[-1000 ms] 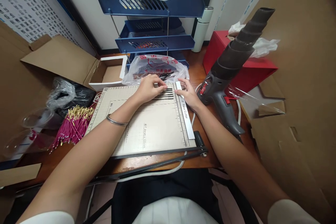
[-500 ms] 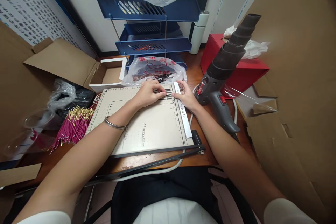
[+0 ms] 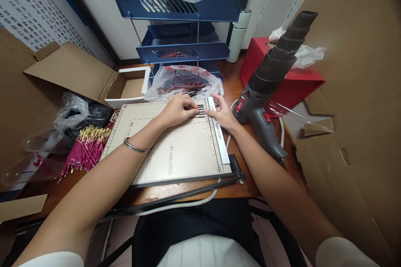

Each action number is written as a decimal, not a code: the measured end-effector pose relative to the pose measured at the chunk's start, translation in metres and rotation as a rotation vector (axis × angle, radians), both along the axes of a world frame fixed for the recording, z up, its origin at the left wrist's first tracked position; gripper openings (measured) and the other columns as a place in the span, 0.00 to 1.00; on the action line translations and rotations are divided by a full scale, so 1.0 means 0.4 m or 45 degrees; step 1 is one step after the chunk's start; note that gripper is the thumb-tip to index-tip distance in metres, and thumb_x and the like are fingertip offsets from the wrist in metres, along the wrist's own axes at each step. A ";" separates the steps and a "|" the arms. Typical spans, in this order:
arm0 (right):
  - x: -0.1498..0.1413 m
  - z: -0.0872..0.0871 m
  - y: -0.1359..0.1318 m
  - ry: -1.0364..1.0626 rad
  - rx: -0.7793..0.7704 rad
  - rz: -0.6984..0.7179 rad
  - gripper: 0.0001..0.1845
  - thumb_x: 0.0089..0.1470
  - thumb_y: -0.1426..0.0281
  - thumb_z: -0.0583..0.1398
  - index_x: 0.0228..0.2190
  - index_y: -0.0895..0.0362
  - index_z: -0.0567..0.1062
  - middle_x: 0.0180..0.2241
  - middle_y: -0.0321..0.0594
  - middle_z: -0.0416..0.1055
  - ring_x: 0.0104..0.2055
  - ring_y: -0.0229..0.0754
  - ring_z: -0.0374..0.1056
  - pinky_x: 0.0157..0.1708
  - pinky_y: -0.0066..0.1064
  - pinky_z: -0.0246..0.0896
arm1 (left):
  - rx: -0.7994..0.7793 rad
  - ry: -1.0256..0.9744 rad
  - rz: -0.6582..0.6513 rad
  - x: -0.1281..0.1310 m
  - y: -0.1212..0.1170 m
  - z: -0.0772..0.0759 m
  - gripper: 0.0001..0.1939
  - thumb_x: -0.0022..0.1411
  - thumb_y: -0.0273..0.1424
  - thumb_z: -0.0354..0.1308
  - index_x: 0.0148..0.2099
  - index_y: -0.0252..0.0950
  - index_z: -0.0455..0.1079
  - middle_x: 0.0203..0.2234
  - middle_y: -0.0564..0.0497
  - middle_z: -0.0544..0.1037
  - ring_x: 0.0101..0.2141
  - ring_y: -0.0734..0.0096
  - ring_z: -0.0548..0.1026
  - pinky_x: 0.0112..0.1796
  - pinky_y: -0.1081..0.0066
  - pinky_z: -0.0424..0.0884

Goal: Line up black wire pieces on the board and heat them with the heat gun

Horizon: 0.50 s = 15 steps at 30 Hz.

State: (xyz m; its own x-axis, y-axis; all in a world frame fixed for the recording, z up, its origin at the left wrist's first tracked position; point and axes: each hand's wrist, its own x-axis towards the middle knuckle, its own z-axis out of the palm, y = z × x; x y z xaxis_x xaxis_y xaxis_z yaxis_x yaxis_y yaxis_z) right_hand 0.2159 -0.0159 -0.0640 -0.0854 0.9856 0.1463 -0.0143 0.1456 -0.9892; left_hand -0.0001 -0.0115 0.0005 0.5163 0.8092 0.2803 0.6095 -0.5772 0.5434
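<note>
Left hand (image 3: 179,110) at black strips (image 3: 201,112), presumably aligning them; right hand (image 3: 224,115) straddling white rail (image 3: 222,148) of paper cutter (image 3: 184,154), perhaps bracing; both grips unclear.

Far wall (image 3: 97,8) white; dark skirting (image 3: 130,61) at base. Printed sheet (image 3: 40,12), far left. Desk (image 3: 233,73) brown, glossy. Floor (image 3: 122,231), near: pale pink.

A wooden table (image 3: 169,190) carries the paper cutter (image 3: 184,150), magenta wires (image 3: 84,151) and red box (image 3: 302,85).

Slim, straight black strips (image 3: 201,111) lie parallel on the flat cream paper cutter (image 3: 184,150) with printed lines, near its white lettered guard (image 3: 222,144).
</note>
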 end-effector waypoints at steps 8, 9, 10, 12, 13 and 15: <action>0.006 0.017 -0.004 0.004 -0.081 0.003 0.42 0.38 0.63 0.70 0.57 0.50 0.68 0.65 0.47 0.68 0.72 0.55 0.60 0.75 0.53 0.51 | 0.007 -0.006 0.013 0.002 -0.003 0.002 0.09 0.64 0.38 0.66 0.37 0.39 0.83 0.35 0.47 0.82 0.41 0.59 0.75 0.48 0.58 0.67; 0.008 0.020 -0.006 0.007 -0.099 0.016 0.43 0.37 0.64 0.70 0.57 0.49 0.68 0.66 0.46 0.68 0.73 0.56 0.60 0.75 0.54 0.51 | 0.012 -0.014 0.017 0.002 -0.004 0.003 0.09 0.64 0.38 0.66 0.37 0.39 0.83 0.35 0.48 0.82 0.41 0.59 0.75 0.48 0.57 0.67; 0.010 0.023 -0.008 0.011 -0.115 0.034 0.44 0.36 0.65 0.70 0.58 0.49 0.68 0.66 0.46 0.67 0.73 0.56 0.59 0.75 0.55 0.51 | 0.016 -0.020 0.013 0.001 -0.005 0.005 0.08 0.64 0.37 0.66 0.37 0.39 0.83 0.35 0.48 0.82 0.41 0.59 0.75 0.48 0.57 0.67; 0.014 0.030 -0.016 0.027 -0.147 0.073 0.49 0.34 0.66 0.70 0.60 0.49 0.66 0.69 0.47 0.64 0.72 0.58 0.61 0.74 0.56 0.53 | 0.020 -0.021 -0.021 -0.002 -0.008 0.010 0.08 0.63 0.37 0.66 0.37 0.39 0.83 0.36 0.48 0.82 0.41 0.59 0.75 0.49 0.56 0.66; 0.015 0.033 -0.020 0.036 -0.162 0.091 0.51 0.33 0.66 0.71 0.62 0.50 0.64 0.71 0.47 0.62 0.71 0.59 0.63 0.73 0.57 0.55 | 0.023 -0.018 -0.046 -0.003 -0.009 0.013 0.08 0.63 0.37 0.66 0.36 0.40 0.83 0.35 0.48 0.82 0.41 0.59 0.75 0.50 0.56 0.65; 0.015 0.039 -0.027 0.048 -0.183 0.125 0.56 0.32 0.66 0.71 0.64 0.50 0.62 0.72 0.49 0.59 0.67 0.60 0.68 0.70 0.58 0.60 | 0.022 -0.005 -0.099 -0.006 -0.012 0.018 0.07 0.63 0.37 0.66 0.35 0.40 0.83 0.36 0.48 0.82 0.42 0.59 0.74 0.50 0.56 0.65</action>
State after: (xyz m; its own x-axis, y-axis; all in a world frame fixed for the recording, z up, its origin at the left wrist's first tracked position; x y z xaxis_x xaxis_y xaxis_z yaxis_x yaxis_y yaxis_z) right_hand 0.2219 -0.0267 -0.0484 -0.1790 0.9838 0.0094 -0.0586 -0.0011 -0.9983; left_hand -0.0024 -0.0164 0.0077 0.5762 0.7618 0.2961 0.5605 -0.6320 0.5352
